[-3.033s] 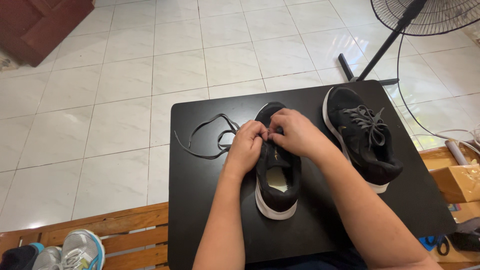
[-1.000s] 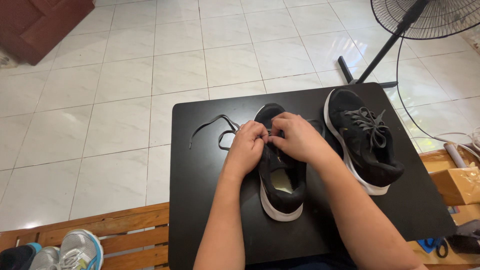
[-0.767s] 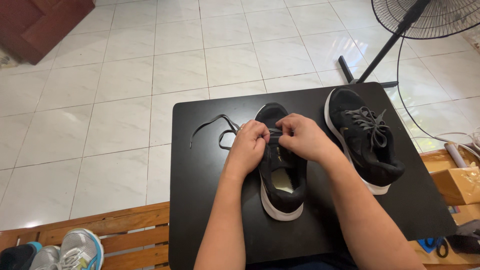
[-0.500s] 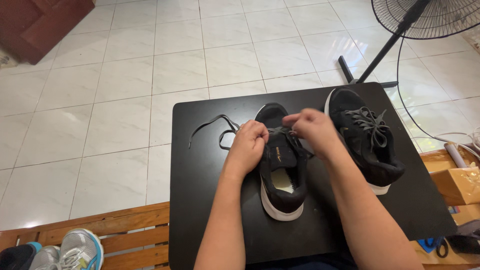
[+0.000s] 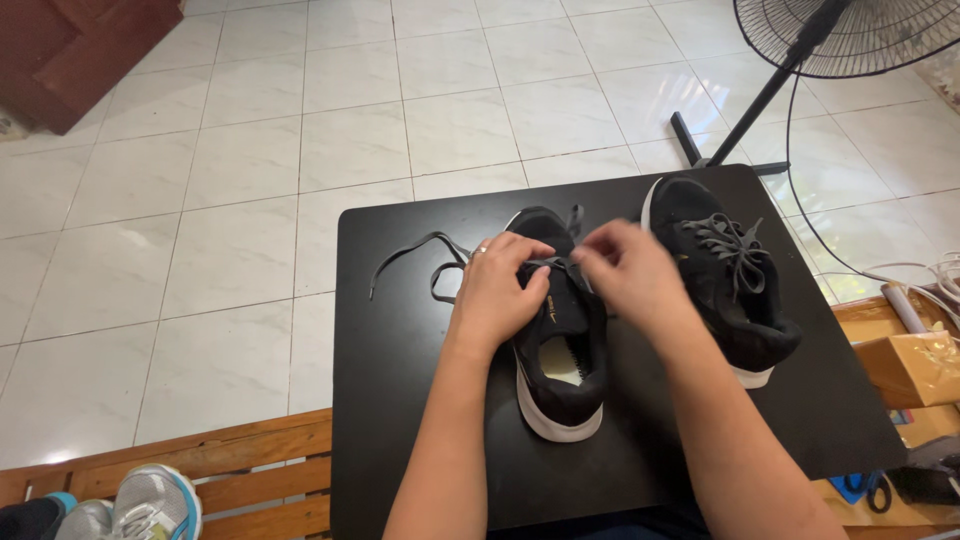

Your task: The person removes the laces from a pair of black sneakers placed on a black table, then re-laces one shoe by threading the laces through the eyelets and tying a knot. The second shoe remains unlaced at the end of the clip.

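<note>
Left hand (image 5: 497, 290) pressed on black white-soled sneaker (image 5: 556, 345) mid small black table (image 5: 400, 400); right hand (image 5: 625, 270) pinching closed its grey flat shoelace (image 5: 440, 262), trailing left.

Both hands cover the middle shoe's (image 5: 555, 340) eyelets; right hand (image 5: 630, 275) is motion-blurred, its grip on the lace (image 5: 415, 250) unclear. At 1 o'clock the fan (image 5: 850, 35) is cropped; at 7 o'clock, grey sneakers (image 5: 140, 505) cut off
</note>
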